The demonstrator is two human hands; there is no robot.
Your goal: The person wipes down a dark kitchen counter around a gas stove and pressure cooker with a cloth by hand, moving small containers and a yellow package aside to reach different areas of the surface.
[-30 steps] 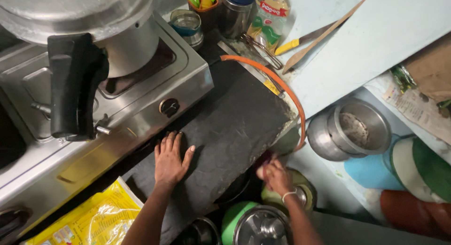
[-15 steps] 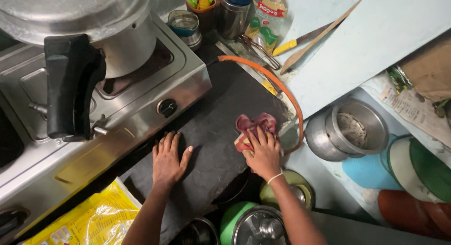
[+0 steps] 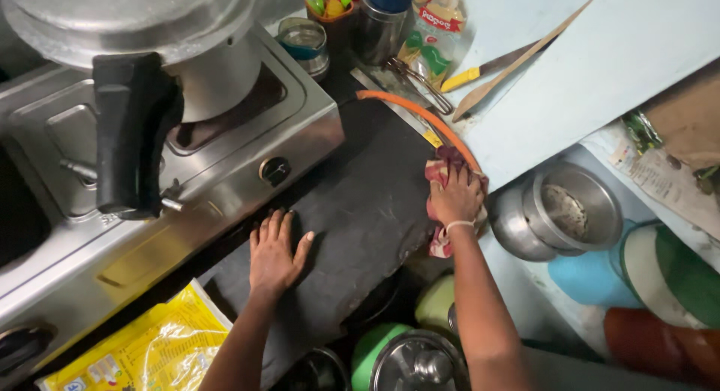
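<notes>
The right hand (image 3: pixel 455 198) presses down on a red cloth (image 3: pixel 441 177) at the right edge of the dark slab (image 3: pixel 360 226), its fingers curled together over the bunched fabric. The cloth lies against the orange hose (image 3: pixel 420 117) that curves along the slab's far right side. The left hand (image 3: pixel 274 252) rests flat on the slab, fingers spread, just near the stove (image 3: pixel 225 188). Steel bowls (image 3: pixel 555 215) sit right of the cloth, below the counter. A yellow bag (image 3: pixel 142 346) lies at the near left.

A red-and-cream patterned cloth (image 3: pixel 438 211) lies on the black stone slab (image 3: pixel 360 226), bordered by an orange hose (image 3: pixel 420 115).
</notes>
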